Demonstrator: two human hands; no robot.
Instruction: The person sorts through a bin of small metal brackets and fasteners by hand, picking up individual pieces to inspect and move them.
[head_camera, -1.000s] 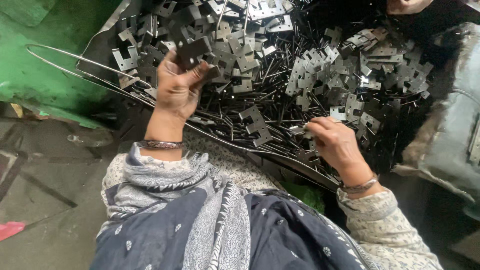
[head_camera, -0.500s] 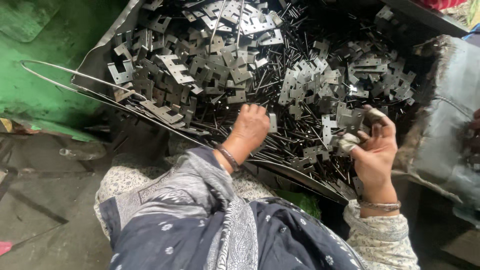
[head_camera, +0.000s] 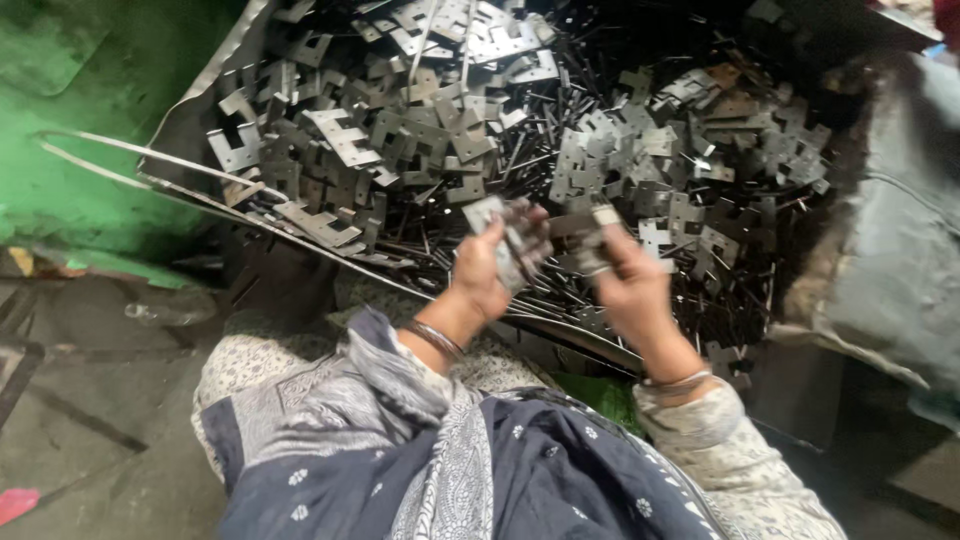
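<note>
Head view: hinge plates (head_camera: 520, 235) between hands (head_camera: 560, 265).

Now lifting clear of the heap of flat metal plates (head_camera: 420, 130) and thin pins (head_camera: 540, 150), where a second ago reaching far apart into it. Left hand (head_camera: 490, 270), earlier stretched up into the plates and then pressing down among the pins, now drawing back toward the body and raising a small plate (head_camera: 487, 212) in its grip. Right hand (head_camera: 630, 290), half a second ago held out wide to the right with pieces in its palm, now closing in beside the left, fingers curling round a small metal piece (head_camera: 590, 235). Hands now meeting almost together above the pins; both blurring with motion.
</note>
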